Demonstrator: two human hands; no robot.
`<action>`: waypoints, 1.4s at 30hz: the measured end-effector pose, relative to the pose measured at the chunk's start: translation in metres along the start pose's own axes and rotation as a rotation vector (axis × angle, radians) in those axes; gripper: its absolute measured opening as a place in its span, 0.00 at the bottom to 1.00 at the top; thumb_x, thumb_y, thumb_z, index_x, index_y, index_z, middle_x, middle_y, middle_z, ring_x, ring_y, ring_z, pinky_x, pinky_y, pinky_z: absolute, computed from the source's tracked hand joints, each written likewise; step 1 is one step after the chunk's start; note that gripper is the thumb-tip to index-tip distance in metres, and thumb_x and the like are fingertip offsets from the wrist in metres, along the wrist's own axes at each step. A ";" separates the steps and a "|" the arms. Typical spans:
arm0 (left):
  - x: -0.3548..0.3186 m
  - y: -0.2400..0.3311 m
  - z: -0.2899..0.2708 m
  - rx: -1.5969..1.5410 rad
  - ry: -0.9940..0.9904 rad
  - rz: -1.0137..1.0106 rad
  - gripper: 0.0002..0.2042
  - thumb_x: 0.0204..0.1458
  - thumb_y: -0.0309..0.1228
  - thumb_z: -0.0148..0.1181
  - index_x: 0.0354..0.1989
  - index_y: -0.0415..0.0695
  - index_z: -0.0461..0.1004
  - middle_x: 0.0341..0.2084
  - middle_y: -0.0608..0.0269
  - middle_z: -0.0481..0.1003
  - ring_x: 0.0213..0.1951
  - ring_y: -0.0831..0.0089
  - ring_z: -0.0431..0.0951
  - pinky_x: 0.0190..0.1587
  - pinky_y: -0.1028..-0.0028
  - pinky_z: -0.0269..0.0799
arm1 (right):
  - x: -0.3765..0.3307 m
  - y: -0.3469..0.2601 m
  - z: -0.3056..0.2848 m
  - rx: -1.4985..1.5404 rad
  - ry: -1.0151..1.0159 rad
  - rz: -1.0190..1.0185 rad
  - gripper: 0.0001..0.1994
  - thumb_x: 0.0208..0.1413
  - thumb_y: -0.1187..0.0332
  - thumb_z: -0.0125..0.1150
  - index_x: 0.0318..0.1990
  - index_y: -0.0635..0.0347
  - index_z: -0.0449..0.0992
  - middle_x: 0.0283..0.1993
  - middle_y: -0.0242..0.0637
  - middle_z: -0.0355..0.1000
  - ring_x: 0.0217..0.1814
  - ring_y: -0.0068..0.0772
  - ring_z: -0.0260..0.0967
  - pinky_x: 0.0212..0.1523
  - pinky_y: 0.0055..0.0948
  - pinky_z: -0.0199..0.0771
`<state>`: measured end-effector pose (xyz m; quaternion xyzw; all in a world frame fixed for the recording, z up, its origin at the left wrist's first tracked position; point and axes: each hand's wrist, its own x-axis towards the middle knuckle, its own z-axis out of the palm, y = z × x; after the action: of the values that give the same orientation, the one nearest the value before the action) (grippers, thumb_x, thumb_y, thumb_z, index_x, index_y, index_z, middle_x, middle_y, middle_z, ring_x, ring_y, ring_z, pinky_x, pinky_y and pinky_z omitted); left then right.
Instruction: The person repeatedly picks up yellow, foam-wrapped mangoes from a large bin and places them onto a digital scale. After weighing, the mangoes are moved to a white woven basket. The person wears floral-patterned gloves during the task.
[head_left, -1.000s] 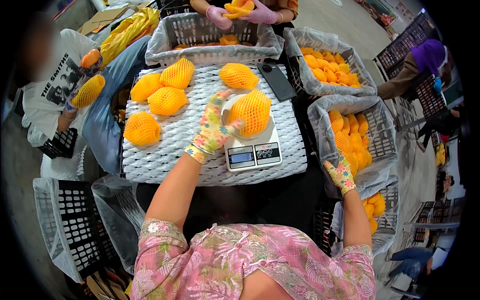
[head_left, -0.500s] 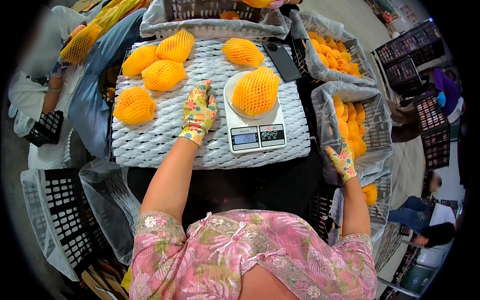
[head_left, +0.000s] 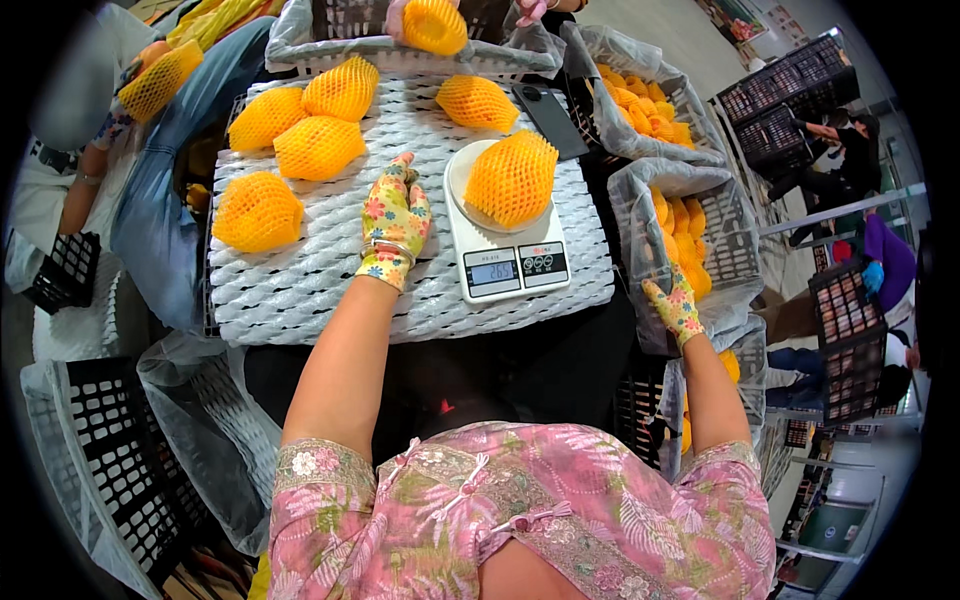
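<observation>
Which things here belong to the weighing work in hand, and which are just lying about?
In use:
- left hand, resting on the foam mat
- netted fruit on the scale
- kitchen scale
- right hand, at the lined crate of fruit

Lying about:
- phone
- black crate

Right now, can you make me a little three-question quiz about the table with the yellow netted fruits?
1. True or false: a yellow fruit in foam netting sits on the white digital kitchen scale.
2. What does the left hand rest on: A the white foam table mat, B the scale, C a basket?
3. Where is the right hand?

Key: 1 true. 2 A. 3 At the rim of the lined grey basket of loose yellow fruit.
</observation>
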<state>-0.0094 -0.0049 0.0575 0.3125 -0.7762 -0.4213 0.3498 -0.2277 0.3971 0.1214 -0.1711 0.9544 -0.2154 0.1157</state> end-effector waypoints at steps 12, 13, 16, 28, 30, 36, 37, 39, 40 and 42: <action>-0.003 -0.004 -0.005 -0.091 0.042 0.007 0.23 0.51 0.22 0.50 0.59 0.44 0.65 0.39 0.57 0.77 0.41 0.66 0.77 0.47 0.70 0.71 | -0.013 -0.027 -0.001 0.033 0.012 0.060 0.35 0.48 0.55 0.67 0.60 0.68 0.63 0.34 0.43 0.74 0.26 0.30 0.71 0.23 0.28 0.70; -0.003 -0.005 -0.005 -0.093 0.058 0.021 0.23 0.51 0.21 0.50 0.59 0.43 0.66 0.39 0.57 0.77 0.40 0.67 0.77 0.47 0.71 0.71 | -0.010 -0.022 0.000 -0.004 0.021 0.041 0.36 0.47 0.54 0.67 0.60 0.68 0.63 0.36 0.46 0.74 0.30 0.34 0.72 0.27 0.30 0.71; -0.001 -0.004 -0.002 -0.129 0.013 -0.039 0.23 0.51 0.22 0.49 0.59 0.44 0.65 0.40 0.55 0.77 0.43 0.62 0.78 0.48 0.68 0.72 | 0.010 0.025 0.007 -0.058 0.066 -0.019 0.39 0.46 0.50 0.66 0.60 0.70 0.63 0.44 0.53 0.74 0.42 0.47 0.73 0.40 0.36 0.73; -0.003 -0.004 0.002 0.000 0.044 0.007 0.22 0.52 0.22 0.50 0.58 0.46 0.66 0.41 0.54 0.77 0.43 0.60 0.78 0.48 0.66 0.72 | 0.001 -0.012 0.008 -0.365 0.491 -0.591 0.37 0.47 0.57 0.68 0.63 0.58 0.60 0.56 0.47 0.64 0.57 0.40 0.64 0.56 0.37 0.66; -0.003 -0.006 0.003 0.013 0.048 -0.006 0.22 0.52 0.23 0.50 0.58 0.46 0.66 0.40 0.54 0.77 0.43 0.59 0.77 0.48 0.66 0.71 | -0.005 -0.052 0.023 -0.127 0.443 -0.586 0.38 0.46 0.58 0.69 0.64 0.56 0.59 0.56 0.44 0.64 0.57 0.35 0.63 0.55 0.35 0.66; -0.002 -0.013 0.001 0.089 0.073 0.057 0.23 0.49 0.24 0.49 0.57 0.45 0.68 0.39 0.50 0.76 0.44 0.55 0.76 0.50 0.63 0.70 | -0.033 -0.226 0.073 0.528 -0.086 -0.236 0.45 0.44 0.55 0.71 0.67 0.55 0.52 0.60 0.46 0.62 0.64 0.44 0.59 0.58 0.39 0.65; -0.001 -0.009 0.004 0.066 0.074 0.078 0.23 0.49 0.24 0.49 0.57 0.44 0.68 0.38 0.51 0.77 0.43 0.55 0.76 0.50 0.62 0.70 | -0.014 -0.235 0.081 0.600 -0.148 -0.425 0.45 0.44 0.54 0.70 0.67 0.58 0.52 0.62 0.49 0.60 0.65 0.44 0.58 0.62 0.36 0.61; 0.000 -0.008 0.010 0.103 0.079 0.128 0.22 0.49 0.24 0.49 0.56 0.43 0.68 0.38 0.51 0.77 0.42 0.55 0.77 0.48 0.63 0.71 | 0.011 -0.260 0.097 0.288 -0.017 -0.474 0.40 0.45 0.47 0.64 0.61 0.62 0.61 0.61 0.50 0.61 0.65 0.47 0.58 0.62 0.36 0.59; 0.001 -0.008 0.015 0.028 0.085 0.094 0.20 0.50 0.24 0.49 0.54 0.42 0.69 0.36 0.51 0.77 0.40 0.55 0.77 0.46 0.63 0.71 | 0.019 -0.270 0.106 -0.014 0.171 -0.448 0.37 0.46 0.43 0.59 0.58 0.63 0.66 0.59 0.49 0.64 0.65 0.48 0.57 0.61 0.38 0.61; -0.001 -0.015 0.009 0.048 0.080 0.112 0.20 0.49 0.22 0.49 0.54 0.41 0.68 0.33 0.52 0.77 0.38 0.56 0.77 0.45 0.64 0.72 | 0.010 -0.308 0.084 -0.202 -0.050 -0.512 0.31 0.47 0.48 0.57 0.54 0.62 0.67 0.60 0.50 0.61 0.64 0.49 0.57 0.58 0.41 0.64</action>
<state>-0.0128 -0.0071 0.0405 0.2934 -0.7878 -0.3695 0.3960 -0.1270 0.1011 0.1850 -0.4225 0.8937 -0.1373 0.0636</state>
